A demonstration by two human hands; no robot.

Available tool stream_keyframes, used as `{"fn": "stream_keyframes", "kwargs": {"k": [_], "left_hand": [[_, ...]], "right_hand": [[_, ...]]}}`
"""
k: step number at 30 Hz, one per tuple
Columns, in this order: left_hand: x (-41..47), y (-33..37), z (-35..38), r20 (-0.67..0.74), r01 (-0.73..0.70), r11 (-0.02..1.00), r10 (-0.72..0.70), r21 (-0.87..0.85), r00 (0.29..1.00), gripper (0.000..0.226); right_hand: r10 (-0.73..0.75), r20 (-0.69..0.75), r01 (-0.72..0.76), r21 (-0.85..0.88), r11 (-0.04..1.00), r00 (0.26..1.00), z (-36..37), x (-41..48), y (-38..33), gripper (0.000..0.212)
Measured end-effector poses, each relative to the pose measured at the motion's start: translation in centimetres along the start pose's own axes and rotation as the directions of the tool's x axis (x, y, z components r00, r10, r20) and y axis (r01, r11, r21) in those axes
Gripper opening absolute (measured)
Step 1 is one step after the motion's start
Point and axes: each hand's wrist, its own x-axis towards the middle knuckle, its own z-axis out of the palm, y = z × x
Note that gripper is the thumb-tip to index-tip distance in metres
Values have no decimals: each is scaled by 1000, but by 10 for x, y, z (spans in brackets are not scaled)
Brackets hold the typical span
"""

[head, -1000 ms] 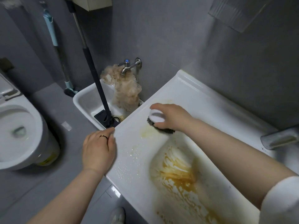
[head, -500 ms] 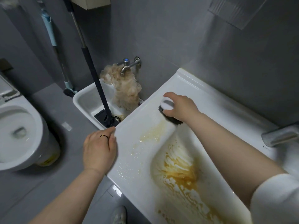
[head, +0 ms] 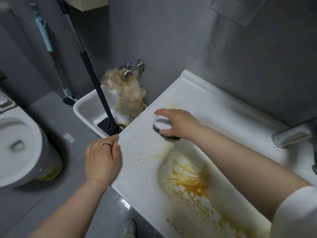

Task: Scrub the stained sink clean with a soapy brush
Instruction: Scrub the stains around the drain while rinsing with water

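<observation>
The white sink (head: pixel 214 107) runs from the centre to the lower right, its basin smeared with brown-yellow stains (head: pixel 187 179) and a fainter smear on the flat left deck. My right hand (head: pixel 180 122) is closed over a scrub brush (head: pixel 162 125) with a white top and dark bristles, pressing it on the deck just above the basin's upper edge. My left hand (head: pixel 103 157), with a ring on one finger, rests on the sink's left front corner, fingers curled over the rim and holding nothing.
A metal sink faucet (head: pixel 291 136) juts in at the right. Behind the sink's left end sits a low mop basin (head: pixel 89 109) with a dark mop pole (head: pixel 96 86), a wall tap (head: pixel 128 69) and a beige mop head. A toilet (head: pixel 18 148) stands at the left.
My right hand swept the brush up along the deck toward the wall, then back down and left toward the basin's edge. The stain smear on the deck has spread. My left hand stayed put.
</observation>
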Motion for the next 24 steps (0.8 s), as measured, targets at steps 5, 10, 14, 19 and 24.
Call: {"fn": "stream_keyframes", "kwargs": {"k": [5, 10, 14, 19, 24], "left_hand": [[0, 0, 0, 9, -4, 1000, 4, 17, 1000, 42], [-1, 2, 2, 27, -13, 997, 11, 71, 1000, 45], [-7, 8, -2, 0, -13, 999, 13, 40, 1000, 39], [-40, 31, 3, -24, -132, 989, 131, -60, 991, 44], [-57, 34, 13, -20, -188, 981, 187, -56, 982, 42]], "right_hand": [[-127, 48, 126, 42, 991, 991, 12, -37, 8, 56], [215, -214, -167, 222, 961, 953, 11, -40, 25, 58], [-67, -61, 77, 184, 980, 996, 31, -65, 7, 56], [-6, -97, 34, 293, 956, 995, 58, -99, 14, 59], [190, -223, -52, 511, 858, 956, 74, -82, 13, 59]]}}
